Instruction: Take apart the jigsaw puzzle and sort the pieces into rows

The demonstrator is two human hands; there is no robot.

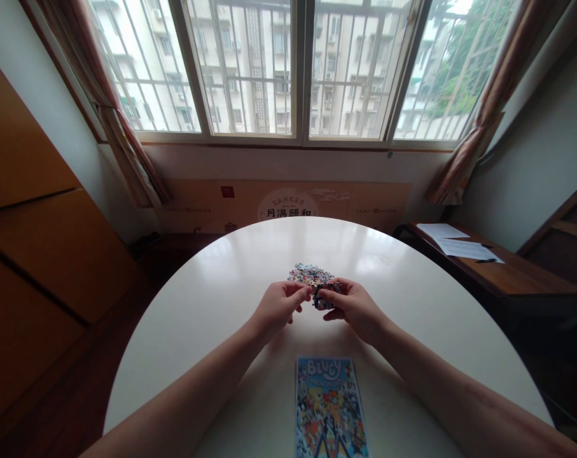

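Note:
My right hand is closed on a small joined section of jigsaw puzzle, held up off the table with its dark, patterned side showing. My left hand is pinched at the section's left edge, thumb against forefinger. Whatever sits between those fingertips is too small to make out. Just behind both hands lies a heap of loose jigsaw pieces in mixed colours, partly hidden by the hands. Nearer to me a colourful picture sheet marked "Bluey" lies flat, its lower end cut off by the frame.
The round white table carries all of this. Beyond it a printed cardboard panel stands under the window. On the right, a brown wooden side table holds white papers and dark pens. An orange-brown cabinet stands left.

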